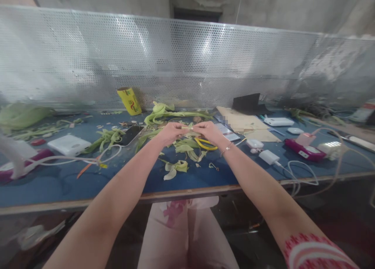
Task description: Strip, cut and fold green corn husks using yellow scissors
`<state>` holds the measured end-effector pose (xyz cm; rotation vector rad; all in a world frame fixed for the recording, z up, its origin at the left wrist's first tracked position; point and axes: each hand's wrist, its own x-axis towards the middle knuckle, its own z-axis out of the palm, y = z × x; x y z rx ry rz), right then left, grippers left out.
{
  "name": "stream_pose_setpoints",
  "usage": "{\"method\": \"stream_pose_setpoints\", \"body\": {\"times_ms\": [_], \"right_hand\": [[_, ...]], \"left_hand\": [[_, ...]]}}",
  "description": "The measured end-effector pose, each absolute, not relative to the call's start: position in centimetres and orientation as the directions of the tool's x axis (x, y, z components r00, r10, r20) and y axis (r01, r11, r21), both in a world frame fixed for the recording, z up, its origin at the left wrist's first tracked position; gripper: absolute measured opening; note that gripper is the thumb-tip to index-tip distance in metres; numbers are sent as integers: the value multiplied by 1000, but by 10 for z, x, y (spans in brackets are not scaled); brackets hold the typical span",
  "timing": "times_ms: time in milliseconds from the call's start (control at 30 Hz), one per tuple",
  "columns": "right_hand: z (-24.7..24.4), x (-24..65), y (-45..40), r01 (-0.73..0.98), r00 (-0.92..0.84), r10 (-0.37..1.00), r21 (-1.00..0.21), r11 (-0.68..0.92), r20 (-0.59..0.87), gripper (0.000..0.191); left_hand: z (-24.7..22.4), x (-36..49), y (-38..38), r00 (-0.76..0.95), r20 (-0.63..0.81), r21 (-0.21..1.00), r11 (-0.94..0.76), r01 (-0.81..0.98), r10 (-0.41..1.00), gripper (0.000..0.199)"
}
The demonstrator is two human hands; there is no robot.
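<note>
My left hand (171, 131) and my right hand (208, 130) meet over the middle of the table, fingers pinched. Between their fingertips runs a short, thin pale-green leaf strip (185, 128), gripped at both ends. Beneath and around them lie limp green leaf pieces (187, 147), and a yellow loop (206, 144) sits just under my right hand. Nearer the table's front edge is a small curled leaf scrap (176, 167). Long green leaves (175, 114) stretch behind my hands. Fine detail at the fingertips is too small to make out.
A blue table (117, 187) ends at a perforated metal screen (202, 61). A yellow can-like tube (129, 101) tilts near it. Left are a phone (132, 135), a white box (69, 144) and cables. Right are cardboard (244, 120), a white charger (268, 157) and a purple power strip (304, 149).
</note>
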<state>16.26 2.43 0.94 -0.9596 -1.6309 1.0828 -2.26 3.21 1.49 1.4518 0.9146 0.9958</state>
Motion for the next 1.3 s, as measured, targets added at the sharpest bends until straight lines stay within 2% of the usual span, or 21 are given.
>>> {"method": "stream_pose_setpoints", "body": {"times_ms": [200,333,433,600,767,933,1100,1300], "right_hand": [[19,171,15,280,-435,862,-870,406,262,21],[15,173,17,318,-456,839,-826,466,297,23],[13,174,19,329,-433,853,-831,449,290,24],[11,172,22,255,-389,877,-883,395,280,25],[10,166,24,35,-347,913,-970,240,214,20],[7,164,27,-117,-309,938,-985,128,159,12],[4,165,32,-100,-295,942,-986,134,158,18],[6,166,29,-7,-310,927,-975,220,212,17]], "left_hand": [[18,-23,29,370,49,999,-54,2,928,34],[17,-19,27,344,51,999,-47,-18,938,31],[16,-18,27,309,49,999,-45,-17,950,31],[20,-18,25,285,8,1000,-9,0,959,25],[25,-14,21,194,9,998,3,-59,981,23],[23,-13,22,145,56,997,-47,-65,988,22],[23,-13,19,184,92,996,-86,-39,979,24],[26,-10,16,251,-55,998,59,-8,966,24]]}}
